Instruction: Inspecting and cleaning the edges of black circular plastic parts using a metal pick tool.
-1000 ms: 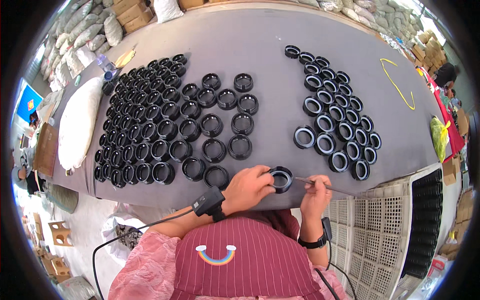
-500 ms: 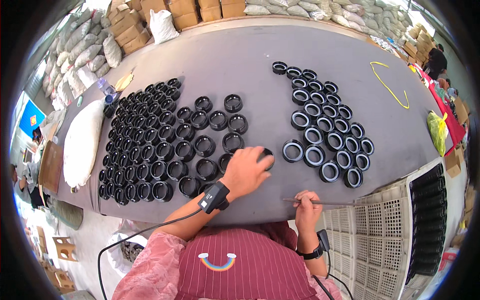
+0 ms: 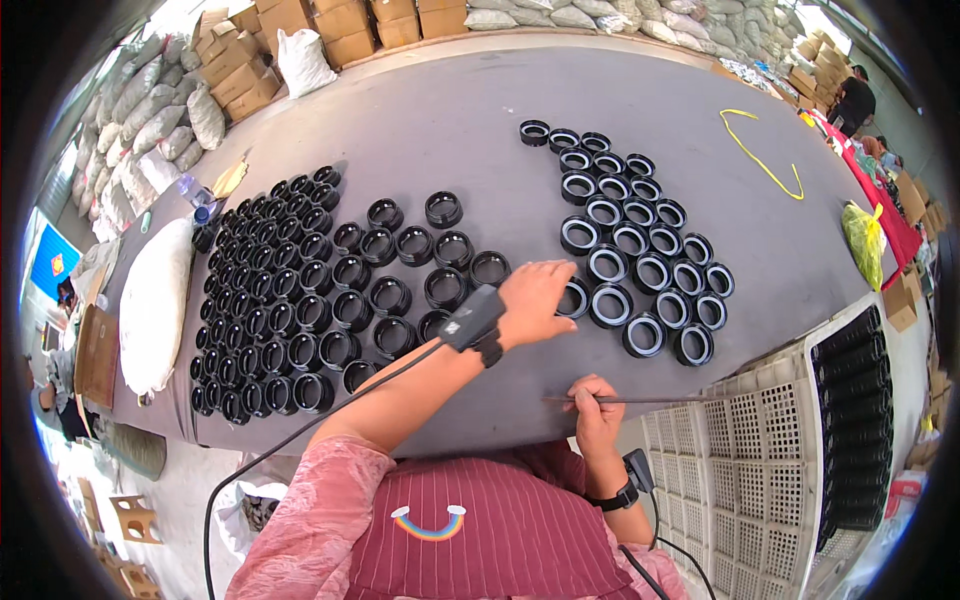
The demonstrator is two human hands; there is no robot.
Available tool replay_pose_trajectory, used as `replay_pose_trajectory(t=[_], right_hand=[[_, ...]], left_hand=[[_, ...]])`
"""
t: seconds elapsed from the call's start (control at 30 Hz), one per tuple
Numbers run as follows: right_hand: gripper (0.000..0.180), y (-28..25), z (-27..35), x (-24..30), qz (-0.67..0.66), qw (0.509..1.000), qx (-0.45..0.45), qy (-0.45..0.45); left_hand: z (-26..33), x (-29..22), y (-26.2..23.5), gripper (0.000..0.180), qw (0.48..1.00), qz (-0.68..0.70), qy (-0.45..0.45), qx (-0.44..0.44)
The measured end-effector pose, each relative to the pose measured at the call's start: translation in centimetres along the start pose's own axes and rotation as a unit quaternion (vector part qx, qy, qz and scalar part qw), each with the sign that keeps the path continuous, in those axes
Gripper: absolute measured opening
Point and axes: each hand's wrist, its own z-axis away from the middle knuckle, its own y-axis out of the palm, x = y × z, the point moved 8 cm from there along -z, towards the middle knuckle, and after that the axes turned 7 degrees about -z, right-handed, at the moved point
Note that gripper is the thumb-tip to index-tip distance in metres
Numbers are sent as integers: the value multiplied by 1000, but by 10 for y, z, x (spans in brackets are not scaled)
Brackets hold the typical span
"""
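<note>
My left hand [image 3: 535,300] is spread beside the near left edge of the right group of rings. Its fingers and thumb are apart around a black ring [image 3: 575,299], partly hidden by the hand; contact cannot be made out. Another black ring [image 3: 490,268] stands just left of my fingers. My right hand [image 3: 595,405], at the table's near edge, is closed on a thin dark stick [image 3: 655,399] lying level. The right group's black rings [image 3: 644,335] show pale inner rims. To the left, many glossy all-black rings [image 3: 313,393] stand packed together.
A white sack [image 3: 158,300] lies at the table's left, near a clear bottle [image 3: 195,190]. Yellow cord [image 3: 765,160] and a yellow-green bag [image 3: 863,245] are at the right. Pale plastic crates [image 3: 740,450] stand by the near right edge. A cable runs along my left arm.
My left hand has let go of a black ring, now standing at the right of the left group, and moved right to the other group. My right hand still holds the stick.
</note>
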Motion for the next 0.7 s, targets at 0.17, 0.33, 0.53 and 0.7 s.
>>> replay_pose_trajectory(t=[0.17,0.33,0.53,0.7], right_hand=[[13,-5,0,1,-23,1000,-12,-10],[11,-13,-2,3,-111,992,-54,-31],[6,23,11,17,82,995,57,-21],[6,40,19,23,196,973,108,-49]], left_hand=[[17,-17,14,75,997,42,-28,61],[97,-40,-3,78,991,110,25,70],[167,-33,-15,62,968,251,24,11],[187,-27,-3,37,972,232,14,-34]])
